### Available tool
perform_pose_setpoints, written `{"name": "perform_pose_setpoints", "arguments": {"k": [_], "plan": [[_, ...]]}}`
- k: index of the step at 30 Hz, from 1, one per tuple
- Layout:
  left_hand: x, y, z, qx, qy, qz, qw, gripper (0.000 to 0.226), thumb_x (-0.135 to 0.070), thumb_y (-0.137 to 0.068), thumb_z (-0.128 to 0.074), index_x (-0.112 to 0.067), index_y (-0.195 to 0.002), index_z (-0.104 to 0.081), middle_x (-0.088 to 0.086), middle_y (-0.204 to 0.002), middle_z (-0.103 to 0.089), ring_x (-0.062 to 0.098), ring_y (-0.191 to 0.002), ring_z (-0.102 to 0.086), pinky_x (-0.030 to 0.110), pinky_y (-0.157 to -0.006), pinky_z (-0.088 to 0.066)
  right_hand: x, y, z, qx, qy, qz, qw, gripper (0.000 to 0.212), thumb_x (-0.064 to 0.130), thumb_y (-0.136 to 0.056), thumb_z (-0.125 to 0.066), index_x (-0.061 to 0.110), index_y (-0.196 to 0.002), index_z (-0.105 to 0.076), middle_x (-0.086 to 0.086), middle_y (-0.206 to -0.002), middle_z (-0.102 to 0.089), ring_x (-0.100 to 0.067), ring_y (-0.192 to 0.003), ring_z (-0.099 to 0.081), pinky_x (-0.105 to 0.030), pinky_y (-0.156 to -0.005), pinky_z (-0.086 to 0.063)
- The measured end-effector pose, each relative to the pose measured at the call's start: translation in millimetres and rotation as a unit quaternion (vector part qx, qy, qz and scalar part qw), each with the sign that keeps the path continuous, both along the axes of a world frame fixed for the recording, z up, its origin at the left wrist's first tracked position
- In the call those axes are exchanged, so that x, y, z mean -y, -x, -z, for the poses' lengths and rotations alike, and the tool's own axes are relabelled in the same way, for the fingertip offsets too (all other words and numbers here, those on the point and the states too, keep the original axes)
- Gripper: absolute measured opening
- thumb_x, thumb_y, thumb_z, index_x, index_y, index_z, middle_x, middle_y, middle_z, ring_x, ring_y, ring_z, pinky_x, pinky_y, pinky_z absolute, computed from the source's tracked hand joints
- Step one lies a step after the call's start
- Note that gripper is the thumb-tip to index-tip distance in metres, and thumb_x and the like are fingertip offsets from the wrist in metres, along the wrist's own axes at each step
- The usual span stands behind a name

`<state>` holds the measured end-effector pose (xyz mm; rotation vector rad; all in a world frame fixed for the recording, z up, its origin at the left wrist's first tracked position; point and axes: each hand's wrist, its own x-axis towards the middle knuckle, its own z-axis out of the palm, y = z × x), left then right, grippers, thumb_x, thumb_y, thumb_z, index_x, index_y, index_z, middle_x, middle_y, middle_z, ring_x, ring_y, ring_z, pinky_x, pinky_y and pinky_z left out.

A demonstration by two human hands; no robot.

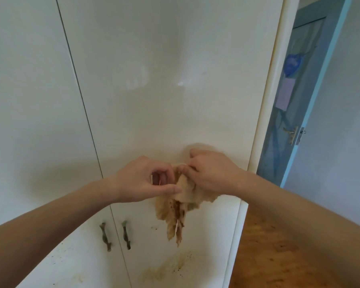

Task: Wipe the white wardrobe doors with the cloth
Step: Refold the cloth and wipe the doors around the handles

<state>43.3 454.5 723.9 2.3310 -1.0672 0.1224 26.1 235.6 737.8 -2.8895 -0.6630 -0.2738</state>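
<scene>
Two white wardrobe doors fill the view, the left door [29,100] and the right door [164,90], split by a dark gap. A tan cloth [178,213] with brown dirt streaks hangs in front of the right door. My left hand [143,179] pinches its upper left edge. My right hand [212,173] grips its bunched top. Brownish stains [166,269] and dark specks mark the lower part of the right door.
Two dark metal handles [105,236] [125,234] sit low on either side of the gap. The wardrobe's side edge [264,121] runs down the right. Beyond it stands a blue room door [299,100] with a lever handle, above an orange-brown floor [279,256].
</scene>
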Motion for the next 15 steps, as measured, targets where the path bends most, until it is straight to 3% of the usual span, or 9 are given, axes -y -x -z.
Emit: {"name": "perform_pose_setpoints", "arguments": {"k": [2,4,6,8,10,12,15], "plan": [[2.3,0.0,-4.8,0.002,0.005,-0.003,1.000,0.040,-0.067,-0.075,-0.073,-0.027,-0.081,-0.069,-0.012,-0.070,-0.068,0.011,-0.067,-0.066,0.024,-0.061,-0.051,-4.1,-2.0,-22.8,-0.012,-0.055,0.004,0.998,0.040,0.039,-0.107,-0.045,0.018,-0.078,-0.062,-0.003,-0.080,-0.063,-0.016,-0.070,-0.053,-0.033,-0.066,-0.041],[5.3,0.1,-5.9,0.035,-0.007,-0.012,0.999,0.040,-0.063,-0.077,-0.073,-0.025,-0.087,-0.069,-0.012,-0.076,-0.068,0.010,-0.073,-0.066,0.025,-0.063,-0.052,-8.2,-6.4,-39.7,-0.033,-0.140,0.001,0.990,0.040,0.036,-0.106,-0.050,0.013,-0.075,-0.058,-0.001,-0.069,-0.056,-0.012,-0.061,-0.048,-0.026,-0.058,-0.036],[9.2,0.0,-3.4,0.064,0.011,-0.024,0.998,0.023,-0.042,-0.086,-0.074,-0.021,-0.092,-0.069,-0.010,-0.084,-0.069,0.008,-0.079,-0.065,0.026,-0.068,-0.052,-13.5,-9.2,-49.9,-0.045,-0.194,-0.007,0.980,0.042,0.035,-0.107,-0.050,0.011,-0.073,-0.049,-0.001,-0.064,-0.045,-0.012,-0.056,-0.041,-0.027,-0.056,-0.032],[7.6,1.2,-3.3,0.001,0.084,-0.069,0.994,0.006,-0.015,-0.093,-0.065,-0.014,-0.088,-0.064,-0.007,-0.081,-0.064,0.009,-0.075,-0.062,0.028,-0.071,-0.051,-17.2,-12.0,-52.4,-0.055,-0.259,-0.013,0.964,0.040,0.036,-0.107,-0.051,0.013,-0.073,-0.047,-0.002,-0.064,-0.041,-0.012,-0.055,-0.039,-0.029,-0.057,-0.032],[0.7,5.9,-10.0,-0.128,0.210,-0.118,0.962,0.016,-0.007,-0.098,-0.053,-0.008,-0.082,-0.054,-0.002,-0.073,-0.054,0.014,-0.067,-0.054,0.031,-0.067,-0.047,-18.4,-11.3,-53.9,-0.073,-0.327,-0.009,0.942,0.039,0.044,-0.103,-0.056,0.014,-0.078,-0.055,-0.002,-0.070,-0.050,-0.013,-0.060,-0.048,-0.030,-0.062,-0.039],[-7.4,11.1,-18.2,-0.219,0.291,-0.169,0.916,0.019,-0.011,-0.101,-0.048,-0.011,-0.083,-0.052,0.000,-0.071,-0.048,0.014,-0.063,-0.046,0.029,-0.060,-0.040,-18.0,-5.7,-54.9,-0.156,-0.365,-0.006,0.918,0.044,0.059,-0.093,-0.063,0.015,-0.088,-0.064,0.007,-0.079,-0.068,-0.010,-0.070,-0.064,-0.028,-0.069,-0.051],[-22.8,19.0,-27.5,-0.212,0.251,-0.226,0.917,0.015,-0.023,-0.099,-0.055,-0.018,-0.085,-0.053,0.001,-0.077,-0.054,0.015,-0.069,-0.048,0.031,-0.061,-0.037,-24.5,7.8,-49.7,-0.256,-0.269,-0.036,0.928,0.062,0.064,-0.076,-0.078,0.026,-0.123,-0.062,0.009,-0.111,-0.072,-0.010,-0.100,-0.071,-0.031,-0.092,-0.058]]}}
